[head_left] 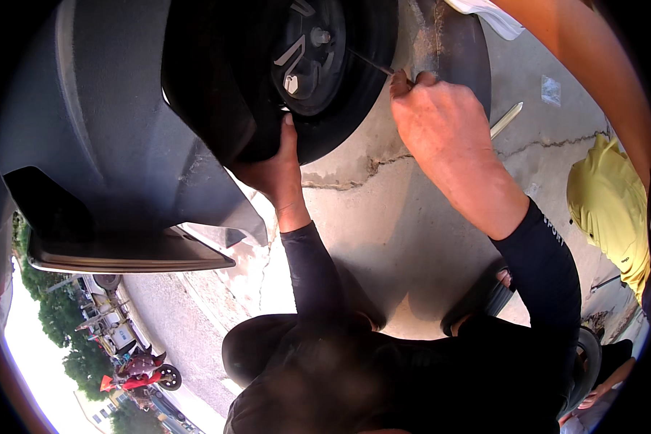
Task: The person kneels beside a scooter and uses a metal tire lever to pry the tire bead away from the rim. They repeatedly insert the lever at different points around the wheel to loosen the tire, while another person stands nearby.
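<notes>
A small wheel with a black tyre and a dark spoked rim sits under a dark grey vehicle body. My left hand grips the tyre from below. Its thumb presses up by the rim's lower edge, and its other fingers are hidden behind the rubber. To the right, my right hand is closed round a thin dark metal rod. The rod's far end meets the tyre near the rim edge; the part inside my fist is hidden.
Cracked concrete lies below, with a pale flat strip and a clear plastic packet. Another person's bare arm reaches in at upper right, near someone's yellow shirt. A panel edge juts out left. Parked motorbikes stand beyond.
</notes>
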`<state>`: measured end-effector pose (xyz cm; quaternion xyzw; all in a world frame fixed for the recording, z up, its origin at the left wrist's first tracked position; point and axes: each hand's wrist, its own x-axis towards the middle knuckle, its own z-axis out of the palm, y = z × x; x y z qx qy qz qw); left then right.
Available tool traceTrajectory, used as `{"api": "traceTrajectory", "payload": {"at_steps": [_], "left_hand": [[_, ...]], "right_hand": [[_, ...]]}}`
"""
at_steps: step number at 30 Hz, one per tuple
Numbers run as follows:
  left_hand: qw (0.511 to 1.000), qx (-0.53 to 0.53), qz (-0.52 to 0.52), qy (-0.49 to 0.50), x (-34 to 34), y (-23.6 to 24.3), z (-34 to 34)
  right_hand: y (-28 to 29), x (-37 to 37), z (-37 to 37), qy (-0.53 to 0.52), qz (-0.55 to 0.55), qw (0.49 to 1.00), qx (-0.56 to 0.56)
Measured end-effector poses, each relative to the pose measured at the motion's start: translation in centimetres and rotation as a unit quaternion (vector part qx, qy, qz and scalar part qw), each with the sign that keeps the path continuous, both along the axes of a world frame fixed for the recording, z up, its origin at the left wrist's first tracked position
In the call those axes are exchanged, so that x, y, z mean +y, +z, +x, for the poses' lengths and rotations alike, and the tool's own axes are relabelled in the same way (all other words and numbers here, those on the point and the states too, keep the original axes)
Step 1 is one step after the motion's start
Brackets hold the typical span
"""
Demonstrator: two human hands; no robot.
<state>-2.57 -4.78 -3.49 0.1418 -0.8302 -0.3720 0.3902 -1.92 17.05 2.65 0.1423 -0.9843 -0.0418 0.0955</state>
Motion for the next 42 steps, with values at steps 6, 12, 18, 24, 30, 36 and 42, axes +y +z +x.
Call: {"api": "traceTrajectory", "payload": {"at_steps": [6,12,18,24,30,36,42], "left_hand": [[1.000,-0.013,-0.002,-0.002,0.3,-0.6,0.0],[0.999,-0.010,-0.017,-0.037,2.0,-0.9,-0.2],[0.999,-0.003,-0.039,0.008,0.1,-0.5,-0.5],[0.999,0.002,-0.034,-0.013,0.0,-0.7,0.0],[1.000,0.005,0.009,-0.029,1.0,-1.6,-0.6],[0.999,-0.046,0.014,-0.015,0.1,-0.7,-0.1],[0.999,-0.026,-0.003,-0.020,-0.1,0.0,-0.1]], "right_hand": [[1.8,-2.8,-3.3,0.051,0.059,0.992,-0.103],[-3.7,-8.7,-0.5,-0.168,0.078,0.979,-0.087],[-4.8,-14.5,-4.9,-0.154,-0.151,0.946,-0.243],[-4.2,-13.5,-3.3,-0.221,-0.131,0.943,-0.211],[-5.5,-13.2,-4.0,-0.196,-0.115,0.937,-0.267],[-2.6,-12.1,-4.8,-0.170,-0.130,0.938,-0.272],[-2.2,-9.9,-6.9,-0.137,-0.154,0.951,-0.231]]}}
